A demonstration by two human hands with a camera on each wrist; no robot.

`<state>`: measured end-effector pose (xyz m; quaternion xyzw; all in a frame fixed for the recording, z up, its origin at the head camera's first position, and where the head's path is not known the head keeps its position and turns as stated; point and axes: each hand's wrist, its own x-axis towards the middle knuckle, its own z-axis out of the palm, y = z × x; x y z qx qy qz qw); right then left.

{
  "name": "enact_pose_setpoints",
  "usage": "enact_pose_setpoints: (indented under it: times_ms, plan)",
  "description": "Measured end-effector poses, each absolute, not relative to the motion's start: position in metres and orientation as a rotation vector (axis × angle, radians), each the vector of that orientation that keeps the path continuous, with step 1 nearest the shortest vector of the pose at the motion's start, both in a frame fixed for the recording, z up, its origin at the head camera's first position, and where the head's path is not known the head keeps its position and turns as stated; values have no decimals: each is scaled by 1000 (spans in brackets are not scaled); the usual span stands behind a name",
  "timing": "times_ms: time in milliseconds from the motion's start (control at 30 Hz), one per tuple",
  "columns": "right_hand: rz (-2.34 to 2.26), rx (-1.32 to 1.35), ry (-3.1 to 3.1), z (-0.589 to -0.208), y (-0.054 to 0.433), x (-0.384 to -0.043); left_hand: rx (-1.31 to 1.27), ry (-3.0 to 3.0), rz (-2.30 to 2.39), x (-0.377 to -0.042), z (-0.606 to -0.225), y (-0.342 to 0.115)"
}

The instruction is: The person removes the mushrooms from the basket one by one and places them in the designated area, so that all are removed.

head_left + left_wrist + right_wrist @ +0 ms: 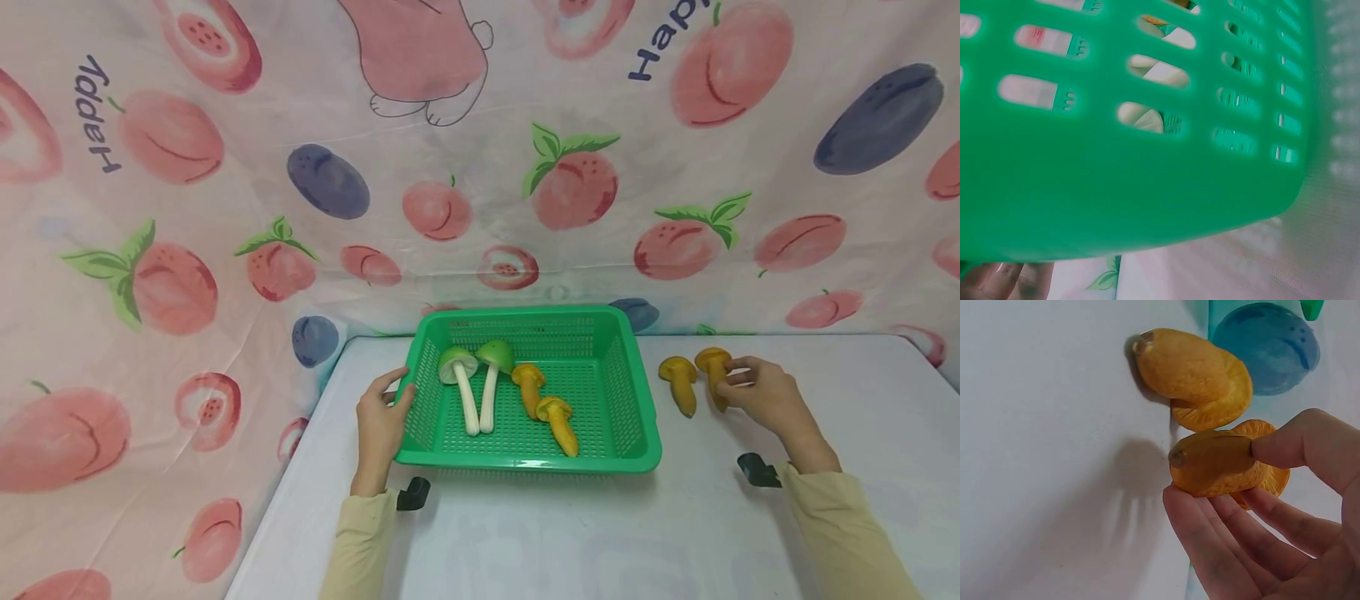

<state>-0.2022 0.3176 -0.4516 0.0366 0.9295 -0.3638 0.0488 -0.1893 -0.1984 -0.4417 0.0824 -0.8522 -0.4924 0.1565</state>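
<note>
My right hand (771, 406) pinches a yellow-orange toy mushroom (1213, 464) between thumb and fingers, at the right of the table. Beside it lies a second yellow mushroom (681, 387), its stem pointing toward me. At the left end of a green plastic basket (525, 464), my left hand (381, 423) grips the rim, thumb on the near side. Inside the basket lie two green-capped mushrooms (489, 392) with long white stems and two yellow mushrooms (561, 425). The basket's wall (1085, 175) fills most of the left wrist view, and only some fingertips show there.
The white table (525, 542) runs up to a fruit-printed cloth (480, 167) hanging behind it and on the left. A dark wrist mount (759, 470) sits at the right sleeve, and another (413, 494) at the left.
</note>
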Motion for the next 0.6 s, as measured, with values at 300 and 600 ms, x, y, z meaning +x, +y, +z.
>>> enact_pose_setpoints:
  times_ms: [300, 600]
  plan:
    - [-1053, 154, 2812, -458, 320, -203, 242, -2446, -1419, -189, -442, -198]
    - [-1043, 160, 2851, -462, 318, -202, 238, -2443, -1428, -188, -441, -198]
